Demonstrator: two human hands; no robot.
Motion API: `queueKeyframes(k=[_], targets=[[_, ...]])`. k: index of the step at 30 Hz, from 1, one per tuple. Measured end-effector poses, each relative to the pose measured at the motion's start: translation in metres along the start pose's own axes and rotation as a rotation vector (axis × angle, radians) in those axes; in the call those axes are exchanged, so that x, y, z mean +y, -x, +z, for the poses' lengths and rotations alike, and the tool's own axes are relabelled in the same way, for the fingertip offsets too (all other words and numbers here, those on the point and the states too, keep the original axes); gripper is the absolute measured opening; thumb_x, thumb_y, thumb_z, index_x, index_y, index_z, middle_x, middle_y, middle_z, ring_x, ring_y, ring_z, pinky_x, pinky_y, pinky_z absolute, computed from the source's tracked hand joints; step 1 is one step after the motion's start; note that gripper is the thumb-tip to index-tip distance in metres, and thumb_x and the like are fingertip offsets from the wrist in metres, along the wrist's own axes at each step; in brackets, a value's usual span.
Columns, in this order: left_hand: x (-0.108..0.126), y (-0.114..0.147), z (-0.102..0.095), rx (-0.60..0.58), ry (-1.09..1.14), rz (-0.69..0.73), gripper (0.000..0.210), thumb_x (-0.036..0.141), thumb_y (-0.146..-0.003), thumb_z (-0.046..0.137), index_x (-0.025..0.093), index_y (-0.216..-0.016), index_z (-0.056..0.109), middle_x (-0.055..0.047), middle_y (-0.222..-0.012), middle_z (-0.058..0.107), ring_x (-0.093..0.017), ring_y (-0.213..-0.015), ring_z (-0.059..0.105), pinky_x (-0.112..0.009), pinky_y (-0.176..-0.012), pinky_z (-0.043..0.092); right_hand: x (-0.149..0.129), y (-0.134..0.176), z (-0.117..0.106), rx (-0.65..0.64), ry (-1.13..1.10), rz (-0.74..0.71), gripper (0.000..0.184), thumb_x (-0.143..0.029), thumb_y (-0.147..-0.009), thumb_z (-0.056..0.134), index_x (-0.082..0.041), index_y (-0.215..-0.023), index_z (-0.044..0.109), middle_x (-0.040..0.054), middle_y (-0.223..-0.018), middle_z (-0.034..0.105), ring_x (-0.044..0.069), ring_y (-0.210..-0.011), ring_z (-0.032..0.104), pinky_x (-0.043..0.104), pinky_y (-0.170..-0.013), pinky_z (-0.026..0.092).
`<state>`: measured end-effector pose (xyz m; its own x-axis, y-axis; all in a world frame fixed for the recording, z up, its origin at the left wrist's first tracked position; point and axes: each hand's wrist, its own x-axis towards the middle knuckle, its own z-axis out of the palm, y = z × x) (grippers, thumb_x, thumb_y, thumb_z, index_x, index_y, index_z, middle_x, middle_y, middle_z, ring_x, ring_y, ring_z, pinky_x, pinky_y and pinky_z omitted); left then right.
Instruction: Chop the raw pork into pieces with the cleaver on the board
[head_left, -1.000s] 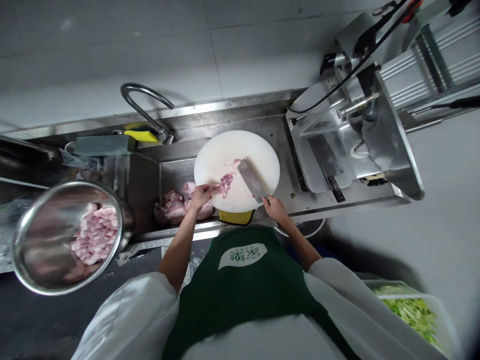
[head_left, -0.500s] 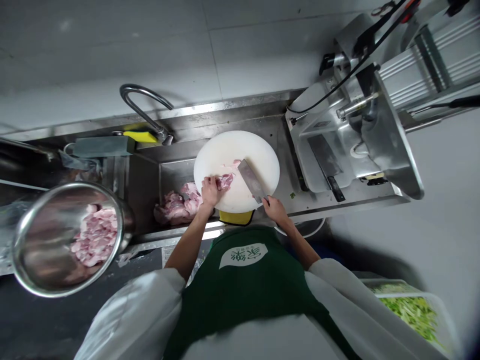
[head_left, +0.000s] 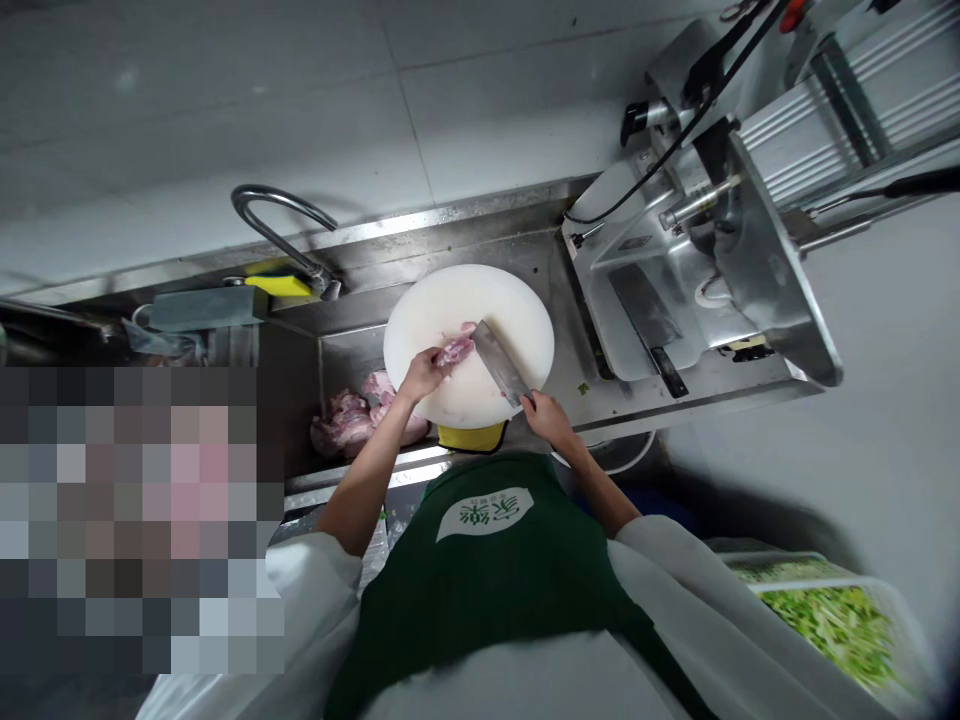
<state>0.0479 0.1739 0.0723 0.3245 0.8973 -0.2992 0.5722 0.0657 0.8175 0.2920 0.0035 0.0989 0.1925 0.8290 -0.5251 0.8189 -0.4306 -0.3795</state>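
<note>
On a round white cutting board (head_left: 450, 300) lies a piece of raw meat (head_left: 455, 350), its left end held in the closed fingers of my left hand (head_left: 421, 376). My right hand (head_left: 546, 416) is wrapped round the handle of a cleaver (head_left: 501, 365). The blade slants up and left across the board, its far end beside the meat's right end; whether they touch I cannot tell. Larger chunks of raw meat (head_left: 346, 424) sit in the sink to the left of the board, partly behind my left forearm. A yellow cloth (head_left: 471, 438) shows under the board's near edge.
A metal slicing machine (head_left: 697, 250) stands at the right, with a second cleaver (head_left: 649, 315) lying on it. The faucet (head_left: 281, 225) arches over the sink (head_left: 289, 350). A basket of chopped greens (head_left: 832, 625) is at the lower right. The lower left is pixelated.
My left hand has shifted slightly with the meat, and more of the piece shows beside the blade. The view has tilted a little. The lower left, where a metal bowl showed, is now pixelated.
</note>
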Motion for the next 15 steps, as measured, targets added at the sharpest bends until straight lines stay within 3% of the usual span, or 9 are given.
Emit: queueKeyframes(k=[3,9,12,15], targets=[[-0.023,0.03,0.004,0.153,-0.094,-0.022,0.033,0.03,-0.074,0.076,0.021,-0.101,0.061,-0.003,-0.085,0.067,-0.019,-0.074,0.062,-0.033,-0.072,0.052,-0.001,0.004,-0.004,-0.016,0.026,-0.001,0.033,-0.036,-0.11,0.039,-0.018,-0.11,0.066,0.014,-0.107,0.076,0.024,-0.099,0.07,0.028,-0.076,0.038],[-0.056,0.078,0.024,0.426,-0.1,0.067,0.011,0.023,-0.08,0.065,0.019,-0.09,0.061,-0.012,-0.108,0.057,-0.025,-0.096,0.062,-0.041,-0.091,0.054,-0.024,0.003,-0.034,-0.038,0.058,-0.066,0.031,-0.032,-0.109,0.039,-0.016,-0.115,0.065,0.0174,-0.109,0.075,0.027,-0.099,0.07,0.03,-0.078,0.042],[-0.06,0.085,0.033,0.463,-0.071,0.098,0.009,0.021,-0.084,0.062,0.02,-0.093,0.063,-0.012,-0.113,0.054,-0.025,-0.098,0.062,-0.042,-0.092,0.055,-0.059,-0.002,-0.049,0.063,0.054,-0.116,0.038,-0.035,-0.11,0.034,-0.015,-0.128,0.061,0.0173,-0.106,0.075,0.028,-0.097,0.07,0.032,-0.081,0.044],[-0.063,0.088,0.038,0.503,-0.071,0.105,0.011,0.023,-0.086,0.062,0.021,-0.097,0.064,-0.012,-0.115,0.055,-0.025,-0.1,0.062,-0.042,-0.092,0.055,-0.093,-0.01,-0.041,0.208,0.004,-0.201,0.048,-0.039,-0.112,0.024,-0.015,-0.142,0.052,0.0166,-0.107,0.074,0.028,-0.098,0.07,0.034,-0.087,0.047]])
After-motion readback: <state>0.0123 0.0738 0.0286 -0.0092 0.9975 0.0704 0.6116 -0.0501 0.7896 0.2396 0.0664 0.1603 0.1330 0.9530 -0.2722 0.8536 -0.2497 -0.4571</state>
